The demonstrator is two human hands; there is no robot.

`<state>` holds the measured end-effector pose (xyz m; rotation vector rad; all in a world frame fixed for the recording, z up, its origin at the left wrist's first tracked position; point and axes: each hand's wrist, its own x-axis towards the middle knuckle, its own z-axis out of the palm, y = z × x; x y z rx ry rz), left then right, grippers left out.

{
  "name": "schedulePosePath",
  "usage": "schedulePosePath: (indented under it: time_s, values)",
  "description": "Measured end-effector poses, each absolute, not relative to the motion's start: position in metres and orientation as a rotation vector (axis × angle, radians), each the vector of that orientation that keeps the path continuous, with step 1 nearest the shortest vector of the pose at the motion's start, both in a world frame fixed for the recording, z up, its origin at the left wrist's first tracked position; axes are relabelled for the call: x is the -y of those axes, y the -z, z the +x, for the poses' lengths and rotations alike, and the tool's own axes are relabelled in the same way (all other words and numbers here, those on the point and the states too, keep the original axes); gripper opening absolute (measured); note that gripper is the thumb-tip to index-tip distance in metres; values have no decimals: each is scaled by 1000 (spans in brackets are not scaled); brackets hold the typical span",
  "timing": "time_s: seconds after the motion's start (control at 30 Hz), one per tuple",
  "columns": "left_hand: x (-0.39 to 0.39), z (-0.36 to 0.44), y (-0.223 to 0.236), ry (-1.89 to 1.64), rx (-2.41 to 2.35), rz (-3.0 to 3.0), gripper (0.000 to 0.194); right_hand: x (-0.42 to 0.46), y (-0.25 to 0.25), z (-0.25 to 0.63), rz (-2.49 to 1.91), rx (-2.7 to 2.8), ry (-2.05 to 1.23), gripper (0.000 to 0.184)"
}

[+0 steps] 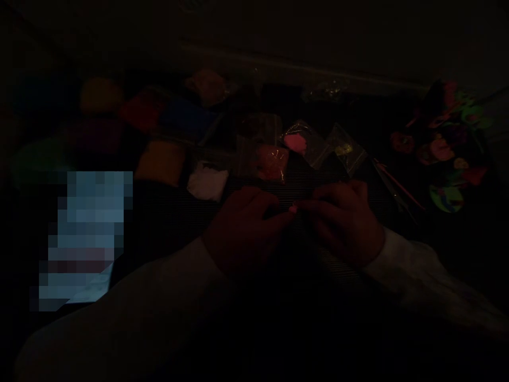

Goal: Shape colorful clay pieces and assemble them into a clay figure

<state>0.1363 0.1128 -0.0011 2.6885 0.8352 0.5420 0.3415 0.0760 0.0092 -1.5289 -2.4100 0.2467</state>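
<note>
At the centre of a dark ribbed mat (314, 183), a small pink piece (293, 209) sits between the fingertips of both hands, raised slightly above the mat. Its matte look and its likeness to the nearby lumps suggest soft modelling clay, which would be very light, pliable and easily dented. Light pressure at its edges, from the fingertips only, appears the safest hold. The left hand (246, 228) and right hand (342, 223) are curled inward and closed on it from opposite sides, in a pinch rather than a clenched fist; low light hides the exact finger contact. The piece shows pale pink, and its exact shape cannot be determined. Beyond the hands lie a clear bag of pink material (296, 143), a bag of orange material (272, 162) and a bag of yellow material (345, 149). A white lump (207, 181) and an orange lump (159, 162) rest to the left of these bags, with red (141, 110) and blue (186, 119) masses behind them. A multicoloured craft piece (449, 143) lies at far right, and a thin pink stick (397, 183) lies near the right hand.
</note>
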Motion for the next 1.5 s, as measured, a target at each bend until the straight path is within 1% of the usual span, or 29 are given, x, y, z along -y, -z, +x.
schedulePosePath:
  time_s: [0.2,0.4,0.63,0.87,0.97,1.2,1.5]
  values:
    - [-115,136,1,-601,-859,2617,28,-74,-12,343,-1492,2329,-275,24]
    - [-117,135,3,-667,-866,2619,25,-70,-8,343,-1309,2484,-201,27]
    - [-116,136,1,-655,-833,2722,27,-67,-8,339,-1303,2566,-142,27]
    - [-115,138,0,-623,-814,2871,32,-67,-9,341,-1277,2446,-137,22]
    - [-115,138,2,-649,-797,2852,31,-69,-10,346,-1251,2396,-146,22]
    - [-115,135,3,-662,-786,2657,26,-72,-8,348,-1386,2366,-111,24]
    - [-118,134,2,-669,-831,2645,20,-72,-9,346,-1438,2393,-129,27]
